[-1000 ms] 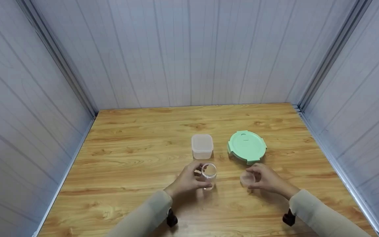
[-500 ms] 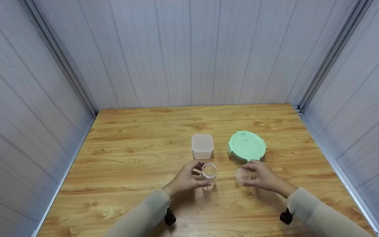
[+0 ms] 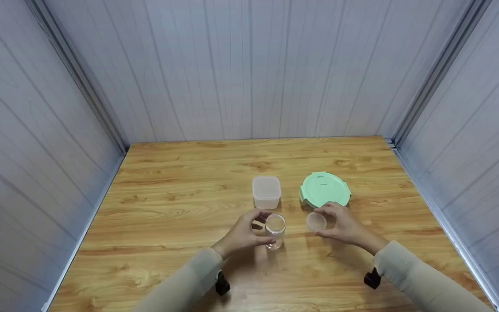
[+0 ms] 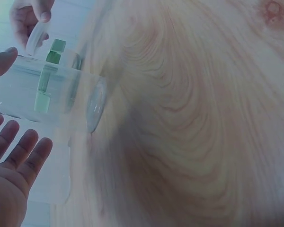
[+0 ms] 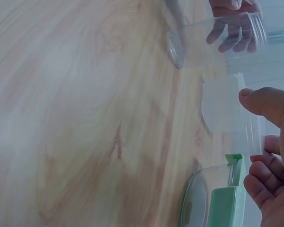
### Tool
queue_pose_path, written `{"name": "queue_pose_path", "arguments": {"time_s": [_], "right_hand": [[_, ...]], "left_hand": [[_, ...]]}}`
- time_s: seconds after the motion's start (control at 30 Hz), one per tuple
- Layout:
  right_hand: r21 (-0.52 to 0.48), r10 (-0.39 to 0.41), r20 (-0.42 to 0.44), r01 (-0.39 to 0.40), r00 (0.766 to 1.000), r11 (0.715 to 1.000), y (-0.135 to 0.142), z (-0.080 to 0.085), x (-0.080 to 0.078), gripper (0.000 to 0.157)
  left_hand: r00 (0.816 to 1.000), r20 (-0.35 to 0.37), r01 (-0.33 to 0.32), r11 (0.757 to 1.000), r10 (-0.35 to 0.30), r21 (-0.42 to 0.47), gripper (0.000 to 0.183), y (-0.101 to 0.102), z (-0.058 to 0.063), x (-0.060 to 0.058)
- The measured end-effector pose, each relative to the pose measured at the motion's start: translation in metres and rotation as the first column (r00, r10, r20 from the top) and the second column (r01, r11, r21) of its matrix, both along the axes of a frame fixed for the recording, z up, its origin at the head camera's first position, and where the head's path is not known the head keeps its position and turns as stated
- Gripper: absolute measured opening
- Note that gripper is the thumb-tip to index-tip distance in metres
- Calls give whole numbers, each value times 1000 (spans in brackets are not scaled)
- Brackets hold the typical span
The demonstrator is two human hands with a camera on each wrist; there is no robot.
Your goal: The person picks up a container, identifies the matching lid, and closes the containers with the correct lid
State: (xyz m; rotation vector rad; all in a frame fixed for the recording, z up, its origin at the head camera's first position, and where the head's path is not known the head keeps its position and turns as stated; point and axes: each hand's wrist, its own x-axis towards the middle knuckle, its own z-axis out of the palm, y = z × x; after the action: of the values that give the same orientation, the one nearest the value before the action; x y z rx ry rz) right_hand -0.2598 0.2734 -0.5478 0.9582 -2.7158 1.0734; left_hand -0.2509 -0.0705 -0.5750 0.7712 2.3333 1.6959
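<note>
A clear, straight-sided jar (image 3: pixel 276 234) stands upright on the table with its mouth uncovered. My left hand (image 3: pixel 241 235) holds it from the left, thumb on the near side and fingers on the far side. To the right, my right hand (image 3: pixel 344 224) pinches a round translucent lid (image 3: pixel 316 222) by its edge between thumb and fingers. The lid is raised above the tabletop, a short gap away from the jar. In the left wrist view the jar (image 4: pixel 19 90) shows between thumb and spread fingers; the right wrist view shows the lid (image 5: pixel 253 130) nearly edge-on.
Behind the jar sits a square translucent container (image 3: pixel 266 190) with its lid on. A round glass container with a green clip lid (image 3: pixel 325 188) stands behind my right hand, partly covered by it. Pale panel walls (image 3: pixel 249 73) enclose the wooden table (image 3: pixel 167 208) at the back and sides.
My right hand has lifted the lid and brought it left and slightly farther back, closer to the jar. The jar stays in place, with my left hand still around it.
</note>
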Motion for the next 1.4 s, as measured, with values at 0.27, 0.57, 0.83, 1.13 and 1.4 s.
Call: {"name": "queue_pose_path", "arguments": {"time_s": [0.27,0.57,0.83,1.13,1.4], "right_hand": [[-25,-5,-3,5,1000,1000,-10,10,-3,51],[-36,2,-30,-3,1000,999,-20,17,-8,49],[-53,5,13,-4,1000,999,-31,21,-9,51],[-88,42,-9,-43,999,995,-44,23,-10,53],[-99,55,-38,-59,998,993,-52,25,-10,52]], "left_hand": [[998,49,47,999,-47,-2,72,-3,-7,-2],[992,110,60,997,-55,-47,72,-6,-14,-6],[990,124,72,996,-66,-46,68,-7,-20,-7],[991,115,77,995,-69,-62,54,-4,-24,-7],[992,105,76,995,-69,-71,51,-2,-27,-8]]}}
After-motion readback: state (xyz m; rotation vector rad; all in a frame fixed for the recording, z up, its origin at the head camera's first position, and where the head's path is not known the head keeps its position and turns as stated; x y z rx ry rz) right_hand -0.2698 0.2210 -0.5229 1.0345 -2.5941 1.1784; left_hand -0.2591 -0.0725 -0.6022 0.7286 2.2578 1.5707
